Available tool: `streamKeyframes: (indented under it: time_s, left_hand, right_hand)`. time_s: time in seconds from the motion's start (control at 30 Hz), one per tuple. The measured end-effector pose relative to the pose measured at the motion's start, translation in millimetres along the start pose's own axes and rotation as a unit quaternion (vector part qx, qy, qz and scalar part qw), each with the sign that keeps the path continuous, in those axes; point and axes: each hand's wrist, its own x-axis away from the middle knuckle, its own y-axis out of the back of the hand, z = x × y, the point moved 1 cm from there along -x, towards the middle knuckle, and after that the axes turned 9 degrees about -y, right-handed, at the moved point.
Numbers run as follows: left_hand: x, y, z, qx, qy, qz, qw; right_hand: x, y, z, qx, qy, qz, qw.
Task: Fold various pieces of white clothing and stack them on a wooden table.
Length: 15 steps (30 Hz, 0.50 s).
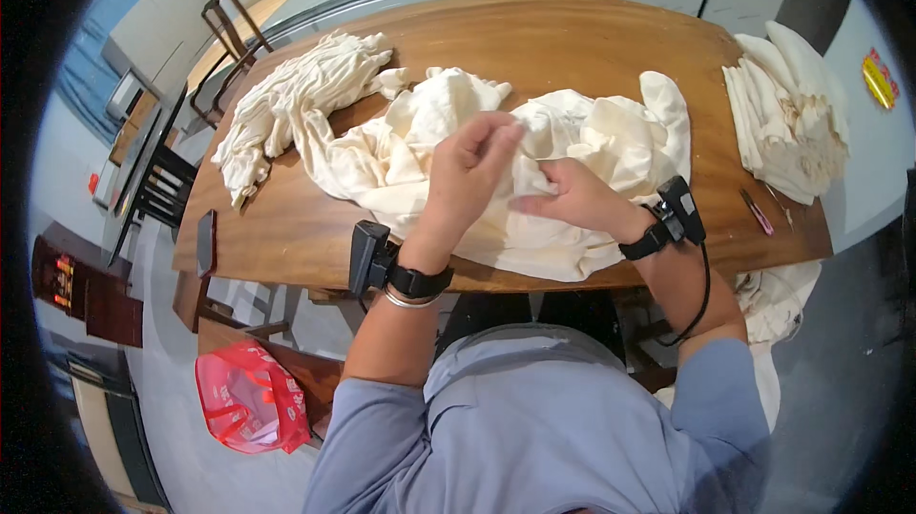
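A heap of cream-coloured fabric (544, 242) spreads across the front middle of the wooden table (558, 27), bunched up toward its far side. My right hand (572, 192) grips a fold of this fabric between thumb and fingers, close above the heap. Just to its left, my left hand (469, 170) is raised with thumb and fingertips drawn together. Whether a bit of fabric or thread is pinched there is too blurred to tell. Each wrist wears a black strap with a small device, the left one (372, 256) and the right one (680, 210).
Crumpled cream fabric (308, 91) lies at the table's left, and a folded stack (780, 113) at its right end. A pink-handled small cutting tool (757, 213) rests near that stack. A phone (206, 242) lies at the left edge. A red bag (250, 399) sits below, left.
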Motion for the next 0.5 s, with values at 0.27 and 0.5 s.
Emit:
streamKeyframes:
  time_s: [0.27, 0.5]
  left_hand:
    - [16.5, 46.8, -0.4, -0.235, -0.064, 0.128, 0.962]
    - [4.6, 14.4, -28.7, -0.26, -0.212, 0.144, 0.931]
  right_hand:
    - [1.4, -1.3, -2.2, -0.441, -0.041, -0.191, 0.876]
    - [-8.1, -35.3, 27.6, -0.122, -0.191, -0.069, 0.972]
